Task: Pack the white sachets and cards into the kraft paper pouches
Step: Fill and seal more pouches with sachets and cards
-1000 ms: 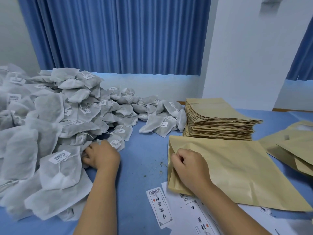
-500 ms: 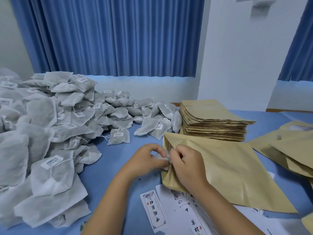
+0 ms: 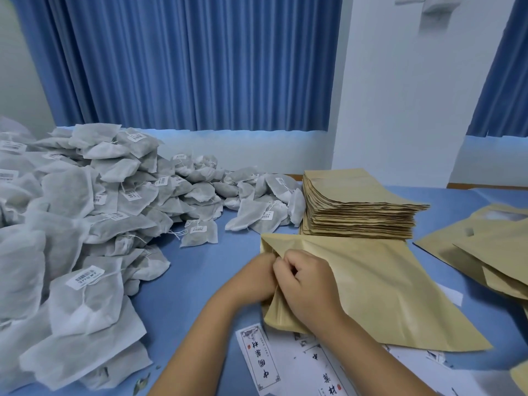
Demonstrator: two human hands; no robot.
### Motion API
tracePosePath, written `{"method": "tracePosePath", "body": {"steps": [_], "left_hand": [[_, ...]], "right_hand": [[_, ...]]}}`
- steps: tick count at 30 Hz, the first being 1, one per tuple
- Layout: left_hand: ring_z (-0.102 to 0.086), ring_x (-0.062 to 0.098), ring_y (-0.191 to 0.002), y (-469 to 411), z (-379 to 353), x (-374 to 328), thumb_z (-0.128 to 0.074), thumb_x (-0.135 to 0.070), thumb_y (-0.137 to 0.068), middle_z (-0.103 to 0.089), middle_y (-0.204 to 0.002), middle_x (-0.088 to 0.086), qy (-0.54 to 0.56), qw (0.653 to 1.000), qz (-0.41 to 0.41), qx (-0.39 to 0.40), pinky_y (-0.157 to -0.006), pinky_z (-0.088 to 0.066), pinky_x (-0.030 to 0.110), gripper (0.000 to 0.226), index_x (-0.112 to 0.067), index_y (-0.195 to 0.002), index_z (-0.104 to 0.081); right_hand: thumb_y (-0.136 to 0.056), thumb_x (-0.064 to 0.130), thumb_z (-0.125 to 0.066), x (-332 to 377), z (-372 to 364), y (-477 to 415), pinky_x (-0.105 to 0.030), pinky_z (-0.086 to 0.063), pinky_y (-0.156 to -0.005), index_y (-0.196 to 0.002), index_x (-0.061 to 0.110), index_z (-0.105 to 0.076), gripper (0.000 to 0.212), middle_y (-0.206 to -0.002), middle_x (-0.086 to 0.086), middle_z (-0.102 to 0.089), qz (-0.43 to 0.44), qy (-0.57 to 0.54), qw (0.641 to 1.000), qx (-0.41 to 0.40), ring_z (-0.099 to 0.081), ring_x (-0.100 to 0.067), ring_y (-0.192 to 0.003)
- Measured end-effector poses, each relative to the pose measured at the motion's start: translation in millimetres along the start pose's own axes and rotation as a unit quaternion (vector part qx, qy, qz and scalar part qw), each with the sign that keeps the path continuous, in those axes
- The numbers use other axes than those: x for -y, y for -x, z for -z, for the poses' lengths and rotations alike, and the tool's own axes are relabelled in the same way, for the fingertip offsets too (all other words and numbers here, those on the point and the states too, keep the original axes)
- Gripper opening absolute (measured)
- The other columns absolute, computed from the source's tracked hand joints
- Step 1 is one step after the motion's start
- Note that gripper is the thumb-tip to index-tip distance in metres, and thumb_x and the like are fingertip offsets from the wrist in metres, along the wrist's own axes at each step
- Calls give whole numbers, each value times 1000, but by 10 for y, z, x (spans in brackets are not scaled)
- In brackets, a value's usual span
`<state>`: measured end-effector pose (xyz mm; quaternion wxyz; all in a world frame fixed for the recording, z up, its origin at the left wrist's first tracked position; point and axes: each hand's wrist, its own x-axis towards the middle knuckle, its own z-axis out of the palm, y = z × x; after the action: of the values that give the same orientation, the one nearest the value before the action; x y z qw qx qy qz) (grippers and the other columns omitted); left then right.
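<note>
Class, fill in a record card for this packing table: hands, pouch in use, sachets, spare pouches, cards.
left hand: at the pouch mouth, fingers hidden
right hand: pinches the mouth edge
open pouch: flat on the blue table
sachets: heaped on the left
spare pouches: stacked behind
cards: near edge, partly under the pouch

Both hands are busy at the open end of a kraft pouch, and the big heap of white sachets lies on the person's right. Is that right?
Not quite. The head view shows the heap of white sachets on the person's left. The left hand and right hand are indeed at the open end of the kraft pouch.
</note>
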<state>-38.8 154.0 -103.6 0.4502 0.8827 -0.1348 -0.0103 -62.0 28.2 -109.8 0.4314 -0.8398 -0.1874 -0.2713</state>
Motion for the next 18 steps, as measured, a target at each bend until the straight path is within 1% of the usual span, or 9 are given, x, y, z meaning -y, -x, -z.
{"method": "tracePosePath", "body": {"steps": [1,2,4,6,7,8,10,12,18], "left_hand": [[-50,4,-62,-6,59,30,-53,0,-83,-57,-67,-9,25,1000,-5,-1,-56,-41,9,26,-22,-69,-57],[-58,5,-72,4,122,84,-58,-3,-84,-65,-78,-9,51,997,5,-50,-67,-47,13,20,-21,-80,-65],[-59,11,-107,-18,265,257,-61,-13,-89,-64,-115,-4,-34,983,81,-161,-95,-46,27,23,-21,-109,-67],[-40,22,-132,35,439,436,-54,-16,-91,-46,-141,3,-208,921,207,-254,-107,-35,38,37,-22,-128,-57],[-31,27,-137,72,513,502,-50,-15,-91,-39,-145,6,-266,887,271,-262,-109,-31,44,42,-21,-132,-52],[-25,30,-139,99,562,531,-47,-14,-90,-34,-147,9,-275,868,326,-255,-110,-29,49,44,-20,-134,-47],[-19,32,-140,118,600,588,-47,-15,-91,-25,-150,15,-230,859,387,-243,-110,-27,52,48,-16,-138,-40],[-20,33,-140,115,614,651,-48,-16,-91,-20,-153,19,-226,854,399,-245,-111,-27,50,51,-11,-141,-35],[-26,35,-138,77,676,793,-52,-22,-92,-25,-150,23,-225,815,432,-314,-113,-23,39,71,7,-147,-16]], "right_hand": [[-85,9,-60,-17,6,-3,-35,-27,-52,-54,24,-24,50,-50,3,-30,-4,6,1000,2,-31,-16,-54],[-85,10,-60,-33,12,-1,-35,-26,-52,-54,23,-23,50,-50,3,-30,-8,12,1000,4,-31,-15,-54],[-87,14,-59,-57,13,7,-33,-24,-52,-54,23,-23,50,-50,3,-29,-15,22,1000,11,-30,-15,-54],[-88,16,-58,-63,3,15,-31,-22,-51,-53,23,-23,50,-50,3,-29,-17,26,999,21,-29,-14,-53],[-88,16,-58,-62,-1,20,-30,-22,-51,-53,23,-24,49,-50,3,-29,-17,28,999,25,-29,-14,-53],[-87,15,-58,-60,-6,25,-30,-22,-51,-53,22,-24,48,-50,3,-28,-19,29,999,28,-29,-14,-53],[-86,14,-58,-61,-9,33,-31,-22,-51,-53,21,-25,47,-50,3,-29,-22,31,999,33,-29,-14,-53],[-86,14,-58,-62,-10,35,-31,-22,-51,-53,21,-26,46,-50,3,-30,-24,37,998,39,-29,-14,-53],[-88,16,-58,-70,-18,30,-31,-22,-50,-54,21,-26,47,-50,3,-30,-24,40,998,40,-30,-14,-53]]}}
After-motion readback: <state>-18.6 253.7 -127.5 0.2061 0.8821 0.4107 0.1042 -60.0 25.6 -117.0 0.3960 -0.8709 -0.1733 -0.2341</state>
